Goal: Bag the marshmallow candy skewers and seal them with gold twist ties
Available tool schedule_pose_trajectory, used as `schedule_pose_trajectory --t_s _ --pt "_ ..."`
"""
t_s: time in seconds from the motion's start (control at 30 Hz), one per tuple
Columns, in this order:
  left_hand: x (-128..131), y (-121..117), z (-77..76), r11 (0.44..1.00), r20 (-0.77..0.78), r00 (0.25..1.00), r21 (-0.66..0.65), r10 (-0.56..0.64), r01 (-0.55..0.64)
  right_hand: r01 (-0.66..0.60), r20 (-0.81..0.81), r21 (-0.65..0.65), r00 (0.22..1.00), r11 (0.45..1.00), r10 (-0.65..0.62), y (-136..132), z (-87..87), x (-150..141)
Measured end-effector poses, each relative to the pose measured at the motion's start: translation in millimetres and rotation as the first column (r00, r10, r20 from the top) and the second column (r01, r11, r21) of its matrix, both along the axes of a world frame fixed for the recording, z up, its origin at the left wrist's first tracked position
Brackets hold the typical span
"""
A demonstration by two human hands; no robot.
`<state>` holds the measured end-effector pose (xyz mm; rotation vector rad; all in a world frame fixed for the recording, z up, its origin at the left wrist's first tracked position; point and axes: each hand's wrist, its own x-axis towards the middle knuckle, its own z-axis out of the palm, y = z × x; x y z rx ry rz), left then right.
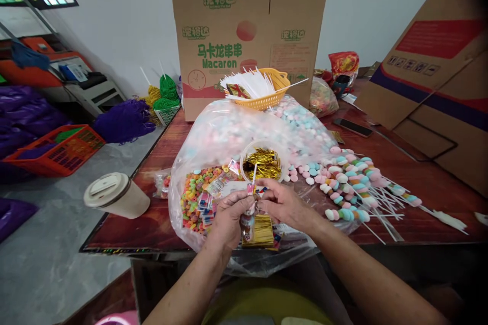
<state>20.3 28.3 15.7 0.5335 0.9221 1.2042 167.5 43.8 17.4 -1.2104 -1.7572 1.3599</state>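
Lidded cup (pixel 116 195) — left of frame, on table (pixel 152 223). Lower center: left hand (pixel 229 216), fingers pinched round wrapped candy skewer (pixel 247 221); right hand (pixel 284 205), fingers closed at its neck — just below tinsel tub (pixel 264 162).

Glossy reddish wood table (pixel 152 188); matt cardboard box (pixel 251 20); shiny gold strips (pixel 265 162), perhaps metallic foil.

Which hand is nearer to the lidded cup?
The left hand. It is right of the lidded cup, across the candy rings; the right hand is farther right, beyond it.
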Motion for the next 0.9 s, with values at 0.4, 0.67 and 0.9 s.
schedule_pose_trajectory --t_s 0.4,0.67,0.9 --pt "13 -18 -3.7 0.998 -0.227 0.972 -0.028 -0.057 0.052 0.018 0.009 0.486 1.0 0.874 -0.026 -42 9.1 11" --pt "5 -31 -6.3 0.964 -0.354 0.922 0.15 -0.155 0.22 0.159 0.155 0.41 0.958 0.898 -0.24 -43 -7.9 -5" --pt "9 -29 -8.4 0.99 -0.015 0.995 0.099 -0.101 0.101 0.411 -0.068 0.403 0.905 0.818 -0.421 -52 -21.8 -8"
